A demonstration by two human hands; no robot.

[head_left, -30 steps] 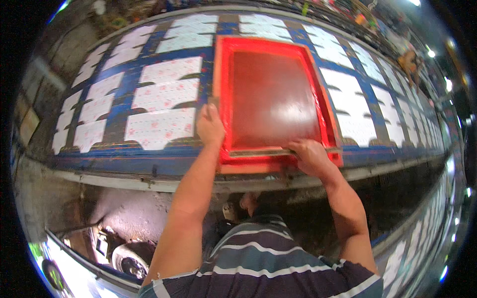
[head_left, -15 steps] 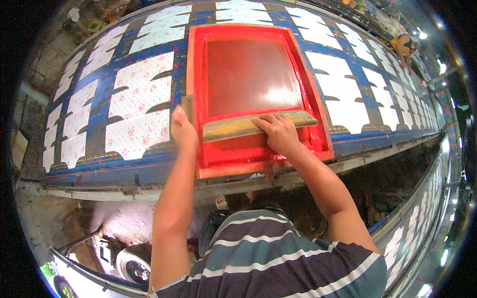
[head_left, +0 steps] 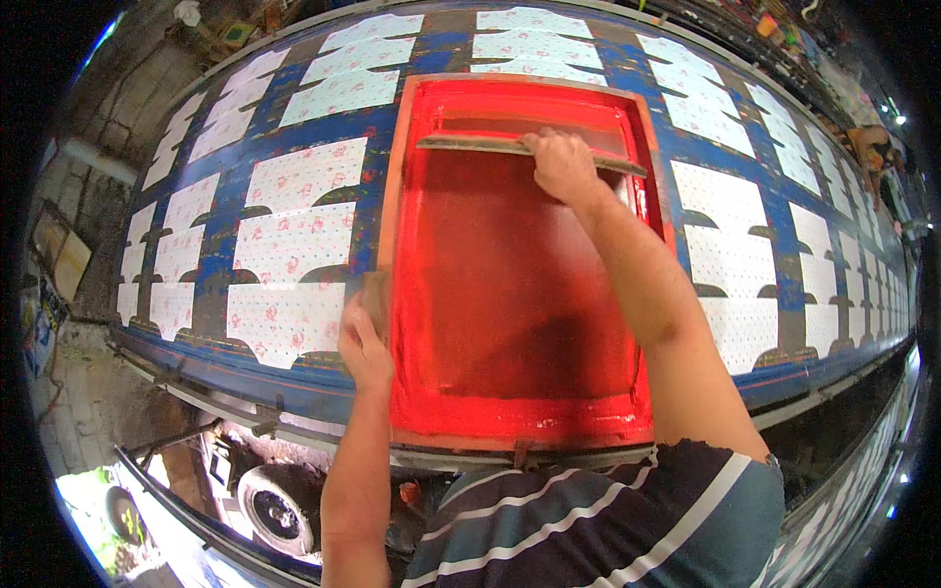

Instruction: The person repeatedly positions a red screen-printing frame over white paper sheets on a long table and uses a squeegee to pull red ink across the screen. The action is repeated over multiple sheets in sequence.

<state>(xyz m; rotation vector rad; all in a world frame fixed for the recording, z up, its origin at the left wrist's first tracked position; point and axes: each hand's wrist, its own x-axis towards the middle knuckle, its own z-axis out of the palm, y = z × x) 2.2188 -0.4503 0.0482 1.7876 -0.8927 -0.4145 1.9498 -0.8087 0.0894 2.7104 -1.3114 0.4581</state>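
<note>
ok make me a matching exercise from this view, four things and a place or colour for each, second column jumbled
1. left hand
2. right hand
3. frame
4. wheel

A. red inside, lying on the table
B. lower left of the picture
C. gripping the bar
D. beside the frame's left edge

Pairs: 1-D, 2-C, 3-A, 4-B

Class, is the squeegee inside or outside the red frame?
Inside: the right hand holds the squeegee within the red frame, near its far edge.
</note>
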